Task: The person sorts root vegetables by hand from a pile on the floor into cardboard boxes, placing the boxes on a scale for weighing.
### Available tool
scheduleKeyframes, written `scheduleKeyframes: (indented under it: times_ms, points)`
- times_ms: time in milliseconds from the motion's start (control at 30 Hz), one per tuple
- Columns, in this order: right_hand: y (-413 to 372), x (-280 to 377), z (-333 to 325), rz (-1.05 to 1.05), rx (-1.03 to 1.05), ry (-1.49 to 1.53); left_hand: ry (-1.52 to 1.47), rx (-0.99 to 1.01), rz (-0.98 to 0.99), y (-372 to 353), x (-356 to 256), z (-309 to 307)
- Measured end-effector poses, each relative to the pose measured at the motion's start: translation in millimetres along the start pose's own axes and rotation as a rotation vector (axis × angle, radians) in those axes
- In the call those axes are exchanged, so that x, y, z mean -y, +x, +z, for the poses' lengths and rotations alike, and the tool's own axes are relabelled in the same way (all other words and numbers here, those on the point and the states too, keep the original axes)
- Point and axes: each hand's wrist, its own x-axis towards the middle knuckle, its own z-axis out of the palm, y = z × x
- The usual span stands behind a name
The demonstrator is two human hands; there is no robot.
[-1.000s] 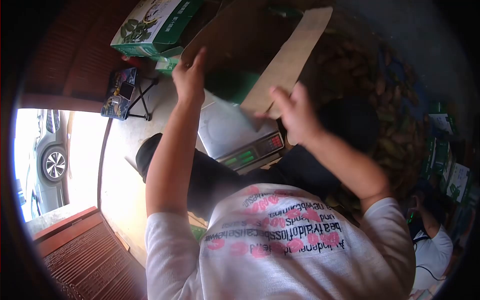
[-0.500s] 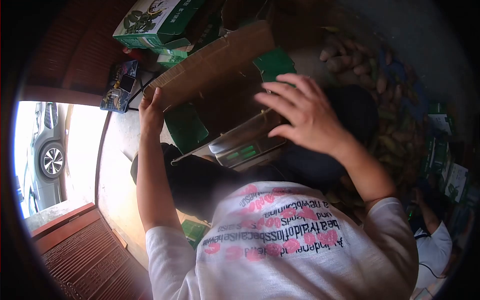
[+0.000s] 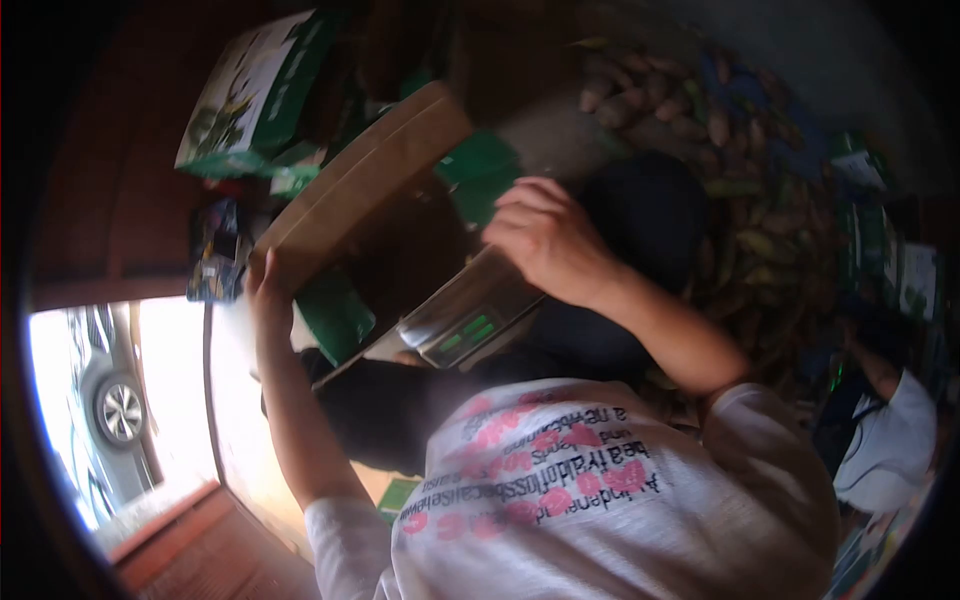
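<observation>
An open cardboard box (image 3: 370, 190) with a brown inside and green inner flaps stands tilted in front of me. My left hand (image 3: 268, 285) grips its left edge, thumb up along the brown wall. At the box's near right corner is my right hand (image 3: 545, 235), its fingers bent together over the rim; the fingertips are partly hidden. Between the box and my body, a scale (image 3: 465, 335) shows lit green digits. The inside of the box is dark, so its contents cannot be made out.
A green and white printed carton (image 3: 255, 95) stands at the upper left. Many root vegetables (image 3: 700, 110) lie on the floor at the upper right. More cartons (image 3: 915, 280) are at the far right, near another person's white sleeve (image 3: 890, 440). A parked car (image 3: 115, 400) shows outside.
My right hand has come down from above the box, its spread fingers closing onto the rim. The view has shifted, and the box and my left hand appear lower and further left.
</observation>
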Motion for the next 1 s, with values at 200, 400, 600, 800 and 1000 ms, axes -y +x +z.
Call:
scheduleKeyframes:
  times_ms: [200,400,600,800,1000]
  points:
    - [-6,0,5,0.015,-0.101,0.071,0.287,-0.117,-0.022,-1,-8,0]
    - [-38,-70,-92,0.170,-0.520,-0.160,0.352,-0.043,0.065,0,0,-4]
    - [-249,-265,-65,1.021,-0.302,0.024,0.466,-0.109,0.083,4,6,-7]
    - [-421,-293,55,1.592,0.161,0.125,0.584,0.019,0.187,18,20,-43]
    - [-381,-210,78,2.029,0.274,-0.331,0.450,0.058,0.187,28,17,-57]
